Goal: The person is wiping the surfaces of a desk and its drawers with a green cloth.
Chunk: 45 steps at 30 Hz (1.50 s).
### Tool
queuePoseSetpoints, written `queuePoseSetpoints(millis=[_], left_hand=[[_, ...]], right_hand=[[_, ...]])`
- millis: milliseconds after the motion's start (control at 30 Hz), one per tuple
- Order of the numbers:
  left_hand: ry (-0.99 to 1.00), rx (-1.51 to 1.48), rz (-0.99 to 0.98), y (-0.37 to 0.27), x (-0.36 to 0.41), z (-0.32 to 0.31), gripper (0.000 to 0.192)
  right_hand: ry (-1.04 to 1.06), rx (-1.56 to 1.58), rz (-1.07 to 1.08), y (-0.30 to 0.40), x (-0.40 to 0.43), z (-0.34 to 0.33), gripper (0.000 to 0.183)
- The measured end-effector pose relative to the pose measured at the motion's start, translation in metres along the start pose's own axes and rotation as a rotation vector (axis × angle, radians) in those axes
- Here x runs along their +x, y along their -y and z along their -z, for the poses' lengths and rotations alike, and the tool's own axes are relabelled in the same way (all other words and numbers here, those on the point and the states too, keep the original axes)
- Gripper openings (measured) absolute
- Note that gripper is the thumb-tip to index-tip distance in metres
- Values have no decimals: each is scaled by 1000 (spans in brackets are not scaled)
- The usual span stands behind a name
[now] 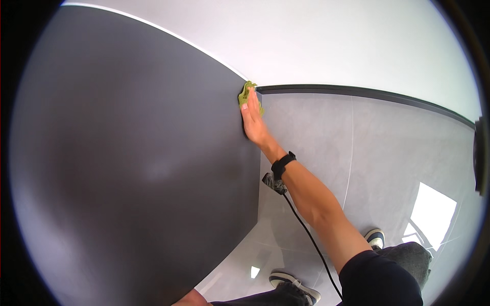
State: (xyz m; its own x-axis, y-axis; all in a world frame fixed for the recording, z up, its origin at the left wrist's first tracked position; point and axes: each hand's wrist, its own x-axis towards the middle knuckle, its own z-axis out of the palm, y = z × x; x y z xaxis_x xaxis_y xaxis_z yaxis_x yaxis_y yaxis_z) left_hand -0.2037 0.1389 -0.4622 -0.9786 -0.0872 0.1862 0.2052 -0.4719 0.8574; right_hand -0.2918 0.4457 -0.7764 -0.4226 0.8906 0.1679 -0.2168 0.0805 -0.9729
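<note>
My right hand (253, 124) presses a crumpled yellow-green cloth (244, 97) against the far vertical edge of a large dark grey panel (153, 114). The fingers lie straight and together over the cloth, at the corner where the panel meets the white wall (344, 46). A black band (282, 164) circles my right wrist. Just below it is a small dark object in clear wrapping (275, 184), with a black cable (312, 237) running down from it; whether it is fixed to the band I cannot tell. My left hand is out of view; only some bare skin (192, 299) shows at the bottom edge.
A black skirting strip (356, 91) runs along the foot of the wall. The grey tiled floor (306, 130) carries bright reflections (432, 214). Below are my shoes (285, 279) and dark trousers. A dark object (480, 157) stands at the right rim.
</note>
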Motion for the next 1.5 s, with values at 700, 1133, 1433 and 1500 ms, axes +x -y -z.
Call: queuePoseSetpoints(millis=[700,1133,1433,1500], left_hand=[[85,-20,114,-17,6,40,60],[250,-290,264,-7,1,11,70],[-133,119,16,4,1,2,67],[-111,85,31,2,5,11,67]], right_hand=[[233,-150,122,102,-292,-60,63],[97,-18,60,10,8,4,61],[-14,41,-36,-46,-22,1,59],[-42,13,-51,-40,-46,-9,59]])
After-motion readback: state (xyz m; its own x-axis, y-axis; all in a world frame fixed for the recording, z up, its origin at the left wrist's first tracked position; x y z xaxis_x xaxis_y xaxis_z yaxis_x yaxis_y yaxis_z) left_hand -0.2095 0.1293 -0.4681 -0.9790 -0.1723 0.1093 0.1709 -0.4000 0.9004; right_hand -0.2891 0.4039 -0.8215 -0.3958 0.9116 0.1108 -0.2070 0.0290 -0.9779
